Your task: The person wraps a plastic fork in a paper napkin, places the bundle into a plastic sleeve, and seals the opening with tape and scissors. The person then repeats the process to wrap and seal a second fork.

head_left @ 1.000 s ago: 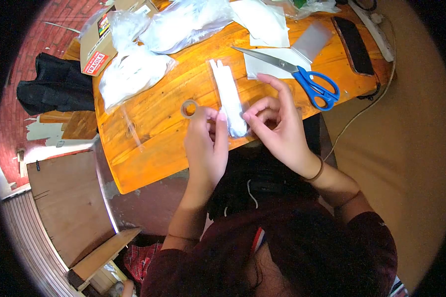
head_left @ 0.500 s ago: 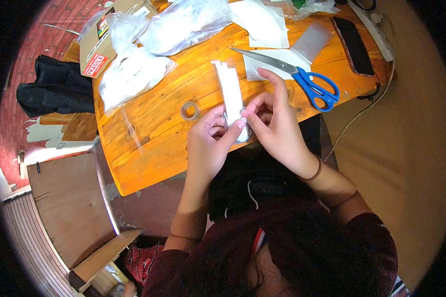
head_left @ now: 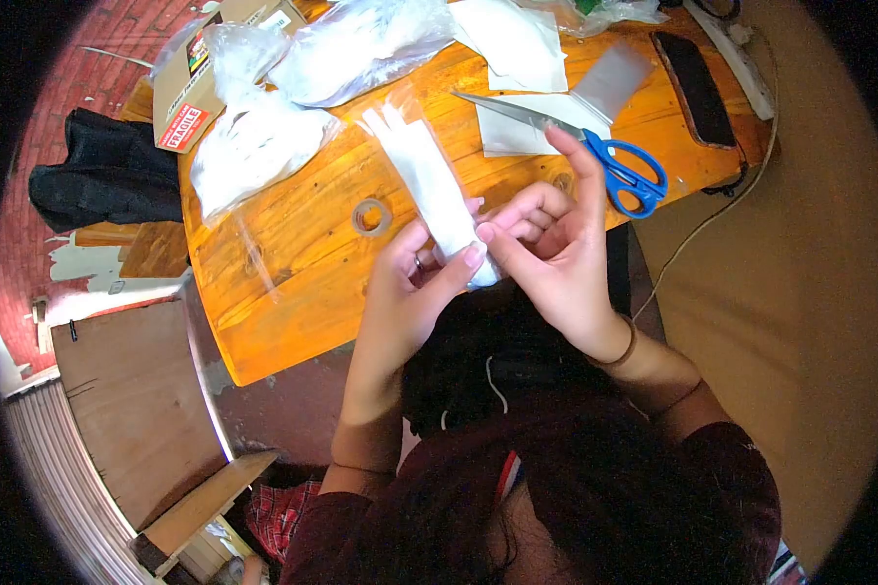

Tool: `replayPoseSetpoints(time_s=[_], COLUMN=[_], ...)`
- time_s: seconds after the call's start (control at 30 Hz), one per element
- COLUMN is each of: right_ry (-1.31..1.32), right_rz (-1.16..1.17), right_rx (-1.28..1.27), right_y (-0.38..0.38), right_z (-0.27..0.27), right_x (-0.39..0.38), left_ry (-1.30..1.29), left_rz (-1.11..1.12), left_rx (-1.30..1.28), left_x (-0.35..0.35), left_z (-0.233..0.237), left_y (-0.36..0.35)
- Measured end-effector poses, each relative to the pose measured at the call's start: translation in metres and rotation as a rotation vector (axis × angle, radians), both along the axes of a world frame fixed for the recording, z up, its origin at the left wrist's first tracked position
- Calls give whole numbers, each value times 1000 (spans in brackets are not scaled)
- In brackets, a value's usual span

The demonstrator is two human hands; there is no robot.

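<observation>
Between my hands, at the table's front edge, is a narrow clear plastic bag with white strips (head_left: pixel 431 185) inside, leaning up and to the left. My left hand (head_left: pixel 415 283) is closed around its lower part, thumb on top. With thumb and fingertips, my right hand (head_left: pixel 551 253) pinches the lower right edge of the bag; its index finger sticks up. The exact spot under the right fingertips is hidden. A roll of tape (head_left: pixel 358 218) lies just left of the bag. Blue-handled scissors (head_left: pixel 626 175) lie beyond my right hand, partly over white paper (head_left: pixel 507 138).
Plastic bags of white material (head_left: pixel 263 151) and a cardboard box (head_left: pixel 179 105) with a FRAGILE label stand at the back left of the wooden table (head_left: pixel 254 331). A phone (head_left: pixel 695 90) lies at the right edge, near a cable (head_left: pixel 702 234). More paper (head_left: pixel 517 44) lies at the back.
The upper end of the bag has tilted to the left, showing more of its clear plastic. My right hand has turned slightly and shifted right, still pinching the lower edge.
</observation>
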State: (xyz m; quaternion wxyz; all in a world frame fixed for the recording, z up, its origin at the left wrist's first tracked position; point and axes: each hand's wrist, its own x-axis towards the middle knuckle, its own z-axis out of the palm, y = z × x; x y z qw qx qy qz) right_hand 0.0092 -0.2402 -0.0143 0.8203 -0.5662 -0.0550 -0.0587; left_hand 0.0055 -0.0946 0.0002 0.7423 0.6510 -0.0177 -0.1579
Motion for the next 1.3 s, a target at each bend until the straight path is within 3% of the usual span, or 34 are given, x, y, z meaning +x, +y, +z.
replayPoseSetpoints(time_s=[0.6,0.7,0.87,1.07,1.2,1.3], right_ry=[10,1,-9,-36,-180,-319], right_rz=[-69,-78,-58,-68,-173,-158], right_rx=[66,68,66,-116,-166,-360], right_y=[1,0,-2,-9,-22,-37], right_z=[11,11,14,15,24,38], right_x=[-3,-3,-4,-5,5,10], left_ry=[26,-182,-84,-8,21,39], left_rz=[33,-16,65,87,84,106], left_rx=[-28,106,71,-14,45,9], left_x=[-3,-7,-11,-12,-11,-9], left_z=[3,16,16,17,20,23], left_y=[5,-6,-9,-10,-6,-9])
